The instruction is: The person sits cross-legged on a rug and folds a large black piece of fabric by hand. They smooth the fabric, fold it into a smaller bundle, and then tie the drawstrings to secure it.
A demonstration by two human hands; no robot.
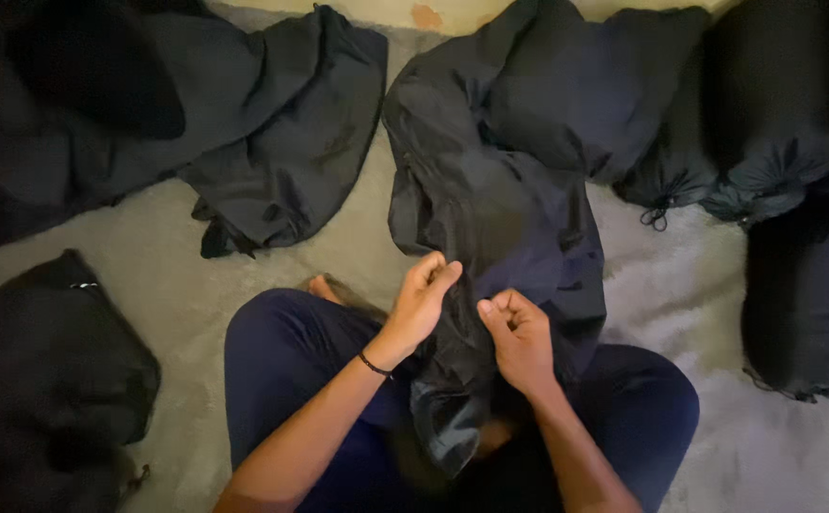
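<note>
Person seated cross-legged on carpet floor [177, 275], dark blue trousers [282, 351] nearest cam. L hand [422, 302] w/ black wristband [374, 365], fingers pinched closed on dark fabric bag [500, 228]. R hand [521, 337] just beside, fist closed on same bag. Hands near, not touching. Bag runs from lap outward across floor, crumpled. Black bundle [44, 380] at L, near knee. Farther: loose dark bag [282, 142] upper L; stuffed drawstring sacks [766, 171] upper R, side by side.

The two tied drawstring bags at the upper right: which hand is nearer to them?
Right. The right hand grips the black fabric below-left of the tied bags; the left hand is farther left.
</note>
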